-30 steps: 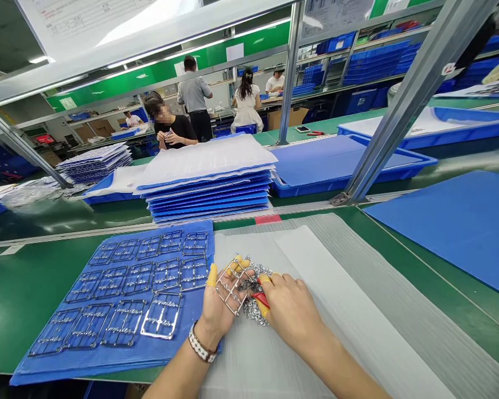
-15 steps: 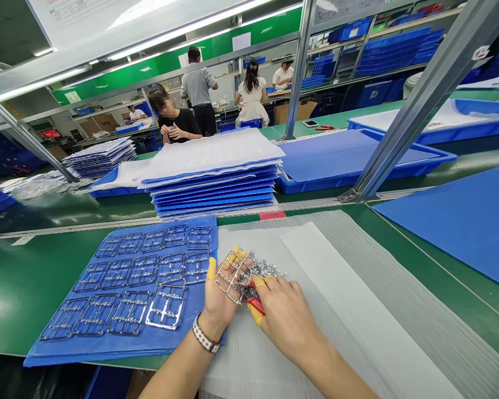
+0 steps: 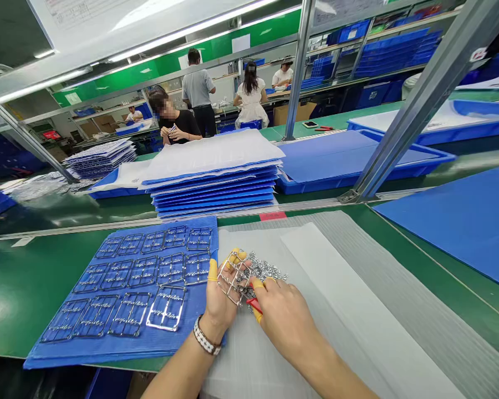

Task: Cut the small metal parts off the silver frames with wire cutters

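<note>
My left hand [image 3: 220, 302] is turned palm up, with yellow covers on its fingertips, and holds a small metal frame [image 3: 232, 284] with lettering across it. In my right hand [image 3: 289, 316], closed around their handles, are red-handled pliers [image 3: 254, 304]; the jaws are largely hidden by the frame and parts. Behind both hands lies a pile of small shiny metal pieces [image 3: 268, 270] on white sheeting [image 3: 270, 354]. To the left, similar metal frames [image 3: 166, 308] are laid out in rows on a blue sheet [image 3: 158, 344].
Beyond the bench rail stand a tall stack of blue and white sheets [image 3: 216, 185] and a blue tray [image 3: 303, 185]. A slanted metal post [image 3: 416, 105] rises at right, near a blue board [image 3: 461, 216]. Several people work farther back.
The right hand and pliers have shifted very slightly against the frame, and the red handles look closer together. The left hand holds the frame in nearly the same place.
</note>
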Action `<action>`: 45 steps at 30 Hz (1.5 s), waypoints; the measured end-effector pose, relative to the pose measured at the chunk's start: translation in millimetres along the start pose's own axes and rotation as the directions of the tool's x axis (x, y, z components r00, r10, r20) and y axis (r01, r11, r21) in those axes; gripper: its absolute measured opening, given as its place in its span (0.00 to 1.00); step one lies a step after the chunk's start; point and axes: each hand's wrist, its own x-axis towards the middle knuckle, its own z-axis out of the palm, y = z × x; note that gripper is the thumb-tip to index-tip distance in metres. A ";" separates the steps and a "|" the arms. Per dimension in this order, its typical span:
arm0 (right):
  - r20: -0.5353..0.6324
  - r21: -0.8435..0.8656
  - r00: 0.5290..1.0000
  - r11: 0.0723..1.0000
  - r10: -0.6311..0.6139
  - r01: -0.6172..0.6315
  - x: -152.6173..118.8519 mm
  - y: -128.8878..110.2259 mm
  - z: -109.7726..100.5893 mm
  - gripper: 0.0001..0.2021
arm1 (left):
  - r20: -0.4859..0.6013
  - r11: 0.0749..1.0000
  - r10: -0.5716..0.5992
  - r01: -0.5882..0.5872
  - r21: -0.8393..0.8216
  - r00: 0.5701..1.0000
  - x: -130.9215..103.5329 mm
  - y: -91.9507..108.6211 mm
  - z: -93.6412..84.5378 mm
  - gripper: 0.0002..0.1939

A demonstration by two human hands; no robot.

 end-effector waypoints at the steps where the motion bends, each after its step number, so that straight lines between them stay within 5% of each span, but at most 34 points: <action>1: -0.005 0.004 1.000 1.000 -0.003 0.003 -0.8 2.0 0.0 0.19 | -0.002 1.000 -0.003 0.003 -0.004 1.000 -0.2 0.4 0.0 0.28; 11: -0.099 0.074 0.991 0.994 0.092 -0.085 -3.8 36.1 3.5 0.06 | 0.104 0.989 -0.097 0.108 -0.103 0.990 -0.9 10.1 0.5 0.29; 15: -0.136 0.371 0.984 0.927 0.116 -0.058 -3.0 32.8 -0.1 0.08 | 0.105 0.997 -0.078 0.077 0.015 0.991 -3.1 4.1 0.1 0.29; 17: -0.082 0.642 0.982 0.762 0.172 -0.080 0.8 28.5 -1.6 0.11 | 0.114 0.986 -0.007 -0.012 0.167 0.993 -6.5 -3.0 -0.4 0.28; 19: 0.018 0.857 0.974 0.499 0.227 -0.133 7.7 23.6 -1.8 0.14 | 0.198 0.899 0.137 -0.206 0.387 0.971 -11.3 -10.1 -1.1 0.28; 22: 0.074 0.985 0.960 0.131 0.268 -0.112 19.2 18.0 0.3 0.17 | 0.442 0.558 0.267 -0.512 0.653 0.856 -19.6 -15.3 -1.1 0.31; 24: 0.051 0.998 0.954 0.024 0.296 -0.060 23.3 17.0 2.0 0.18 | 0.563 0.345 0.260 -0.620 0.705 0.785 -24.1 -14.2 -0.2 0.32; 26: 0.024 0.998 0.940 0.047 0.340 -0.042 22.9 18.2 2.6 0.17 | 0.601 0.247 0.273 -0.659 0.711 0.751 -25.8 -11.5 0.2 0.33; 28: -0.044 0.985 0.925 0.170 0.378 -0.022 18.9 19.8 1.5 0.15 | 0.528 0.303 0.334 -0.619 0.725 0.781 -23.9 -9.5 -0.8 0.34; 31: -0.367 0.847 0.888 0.494 0.276 0.196 11.4 17.2 0.1 0.09 | 0.236 0.657 0.348 -0.415 0.629 0.907 -14.6 -9.0 -4.0 0.32; 34: -0.644 0.509 0.761 0.700 -0.076 0.500 6.3 6.0 4.7 0.11 | 0.089 0.957 0.014 -0.040 0.289 0.996 -3.7 -7.1 -6.1 0.35; 36: -0.643 0.367 0.726 0.735 -0.242 0.571 3.8 -3.7 11.6 0.12 | 0.132 0.979 -0.191 0.178 0.102 0.973 1.6 -3.8 -6.8 0.38; 38: -0.593 0.320 0.740 0.750 -0.318 0.579 0.8 -11.3 18.8 0.13 | 0.173 0.963 -0.265 0.268 0.008 0.948 5.1 -0.2 -7.5 0.39; 41: -0.538 0.328 0.767 0.751 -0.351 0.574 -4.4 -12.8 24.5 0.13 | 0.169 0.967 -0.246 0.255 -0.032 0.954 7.0 3.1 -7.8 0.38; 45: -0.508 0.382 0.832 0.806 -0.225 0.452 -6.3 5.5 19.3 0.17 | 0.110 0.980 -0.186 0.193 -0.055 0.976 4.2 2.9 -5.8 0.33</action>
